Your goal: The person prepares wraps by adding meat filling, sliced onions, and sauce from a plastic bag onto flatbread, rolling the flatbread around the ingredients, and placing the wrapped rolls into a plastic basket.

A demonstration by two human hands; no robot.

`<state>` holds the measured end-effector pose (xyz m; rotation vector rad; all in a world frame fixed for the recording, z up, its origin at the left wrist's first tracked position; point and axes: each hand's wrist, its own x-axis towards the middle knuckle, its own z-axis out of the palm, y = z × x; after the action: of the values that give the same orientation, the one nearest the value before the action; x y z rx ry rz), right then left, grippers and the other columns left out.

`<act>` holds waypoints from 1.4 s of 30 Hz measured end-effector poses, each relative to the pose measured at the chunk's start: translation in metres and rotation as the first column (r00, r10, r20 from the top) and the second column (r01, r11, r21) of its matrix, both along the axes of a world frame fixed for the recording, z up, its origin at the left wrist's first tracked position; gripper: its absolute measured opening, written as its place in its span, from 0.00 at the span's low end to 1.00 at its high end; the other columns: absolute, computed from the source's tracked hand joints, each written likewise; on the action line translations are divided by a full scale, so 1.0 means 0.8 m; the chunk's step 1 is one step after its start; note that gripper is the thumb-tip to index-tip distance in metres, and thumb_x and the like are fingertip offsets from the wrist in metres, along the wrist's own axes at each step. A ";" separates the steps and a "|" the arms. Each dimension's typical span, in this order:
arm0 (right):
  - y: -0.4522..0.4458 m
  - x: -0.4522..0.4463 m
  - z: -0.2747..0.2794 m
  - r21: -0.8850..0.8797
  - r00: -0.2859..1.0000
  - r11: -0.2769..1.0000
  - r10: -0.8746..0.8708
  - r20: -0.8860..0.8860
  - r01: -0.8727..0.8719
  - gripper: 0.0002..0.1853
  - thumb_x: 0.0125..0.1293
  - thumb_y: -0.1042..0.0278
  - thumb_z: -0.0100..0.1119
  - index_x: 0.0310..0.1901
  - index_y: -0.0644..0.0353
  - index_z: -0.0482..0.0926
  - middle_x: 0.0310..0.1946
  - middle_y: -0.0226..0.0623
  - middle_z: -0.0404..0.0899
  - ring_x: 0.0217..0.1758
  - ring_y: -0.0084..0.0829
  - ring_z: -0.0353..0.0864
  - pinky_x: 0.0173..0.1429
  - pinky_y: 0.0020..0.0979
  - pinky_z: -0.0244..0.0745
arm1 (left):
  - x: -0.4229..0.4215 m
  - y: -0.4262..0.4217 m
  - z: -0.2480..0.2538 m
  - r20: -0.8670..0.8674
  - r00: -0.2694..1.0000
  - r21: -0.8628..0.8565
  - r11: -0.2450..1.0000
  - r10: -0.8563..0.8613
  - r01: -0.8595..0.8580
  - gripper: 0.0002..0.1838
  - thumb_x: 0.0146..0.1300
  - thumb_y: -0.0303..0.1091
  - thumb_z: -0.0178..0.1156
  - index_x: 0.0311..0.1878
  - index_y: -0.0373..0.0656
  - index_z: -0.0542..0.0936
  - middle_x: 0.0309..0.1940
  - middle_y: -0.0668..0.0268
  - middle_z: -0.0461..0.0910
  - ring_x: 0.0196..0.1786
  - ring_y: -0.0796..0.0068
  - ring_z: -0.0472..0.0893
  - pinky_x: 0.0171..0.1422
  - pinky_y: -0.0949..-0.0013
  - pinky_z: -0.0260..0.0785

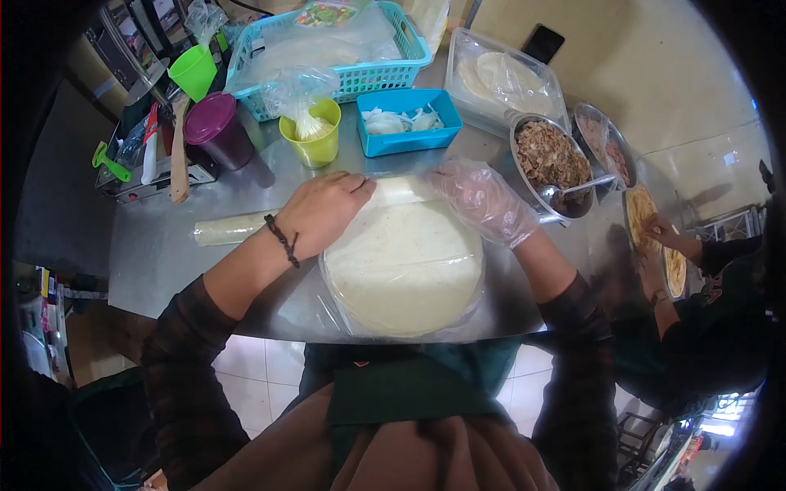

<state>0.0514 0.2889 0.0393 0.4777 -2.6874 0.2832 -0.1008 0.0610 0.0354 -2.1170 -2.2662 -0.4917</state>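
At left hand [334,211]: fingers bent, pressed together at left end of pale strip [401,191]; unable to tell if pinching. At gloved right hand [481,200]: fingers blurred at right end; closure not determinable. Between hands, strip's long axis left to right. Directly bodyward of fingers: round flatbread [405,278], flat, no long axis, neither hand clearly nearer. Beside left wrist, wrapped roll [219,230]. Farther out, blue basket [368,79] with printed packet [327,14]. Unable to read any brand, label or writing.
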 end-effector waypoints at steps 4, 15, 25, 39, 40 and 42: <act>-0.004 -0.009 -0.004 0.088 0.996 0.996 -0.040 0.084 0.033 0.20 0.56 0.66 0.60 0.51 0.61 0.76 0.41 0.47 0.79 0.44 0.47 0.79 0.47 0.39 0.77 | 0.001 0.001 0.008 0.069 0.996 -0.049 0.997 0.059 -0.056 0.23 0.52 0.24 0.58 0.54 0.35 0.74 0.46 0.55 0.77 0.50 0.57 0.77 0.54 0.62 0.72; -0.026 0.017 0.013 0.329 0.929 0.920 -0.294 0.225 0.211 0.18 0.57 0.66 0.58 0.50 0.60 0.75 0.44 0.44 0.79 0.48 0.44 0.78 0.51 0.41 0.74 | 0.005 0.000 0.009 -0.241 0.969 -0.051 0.998 -0.048 0.037 0.20 0.56 0.25 0.50 0.53 0.30 0.71 0.45 0.50 0.78 0.49 0.58 0.78 0.51 0.62 0.73; -0.108 0.132 0.002 0.026 0.984 0.985 -0.170 0.046 0.169 0.23 0.53 0.69 0.62 0.53 0.61 0.75 0.45 0.44 0.78 0.47 0.44 0.79 0.52 0.41 0.73 | 0.109 -0.090 -0.002 -0.091 0.987 0.064 0.988 -0.131 0.137 0.28 0.52 0.26 0.56 0.60 0.36 0.69 0.50 0.49 0.73 0.53 0.54 0.75 0.58 0.58 0.68; -0.118 0.162 -0.031 -0.278 0.985 0.948 -0.126 0.116 0.154 0.11 0.54 0.65 0.65 0.36 0.60 0.79 0.36 0.40 0.77 0.37 0.43 0.79 0.45 0.39 0.73 | 0.139 -0.105 -0.011 0.670 0.726 -0.071 0.986 0.159 -0.151 0.02 0.53 0.26 0.61 0.30 0.40 0.80 0.26 0.62 0.74 0.34 0.61 0.76 0.39 0.62 0.68; -0.122 0.163 -0.024 -0.191 0.984 0.967 -0.158 0.080 0.171 0.11 0.56 0.64 0.64 0.38 0.60 0.78 0.37 0.40 0.77 0.39 0.42 0.79 0.46 0.40 0.72 | 0.140 -0.105 -0.012 0.719 0.671 -0.063 0.978 0.183 -0.199 0.02 0.53 0.26 0.61 0.31 0.40 0.80 0.26 0.61 0.74 0.33 0.60 0.75 0.39 0.62 0.67; -0.135 0.161 -0.006 -0.099 0.983 0.978 -0.180 0.038 0.183 0.12 0.58 0.62 0.63 0.39 0.60 0.78 0.38 0.40 0.77 0.40 0.41 0.78 0.47 0.41 0.70 | 0.140 -0.102 -0.014 0.764 0.612 -0.053 0.966 0.203 -0.254 0.03 0.53 0.26 0.61 0.32 0.41 0.79 0.27 0.61 0.73 0.33 0.59 0.75 0.39 0.62 0.66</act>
<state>0.1800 0.1811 0.0347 0.1965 -2.7049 0.3753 0.0114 -0.0207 0.0243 -1.7029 -2.7760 -1.7009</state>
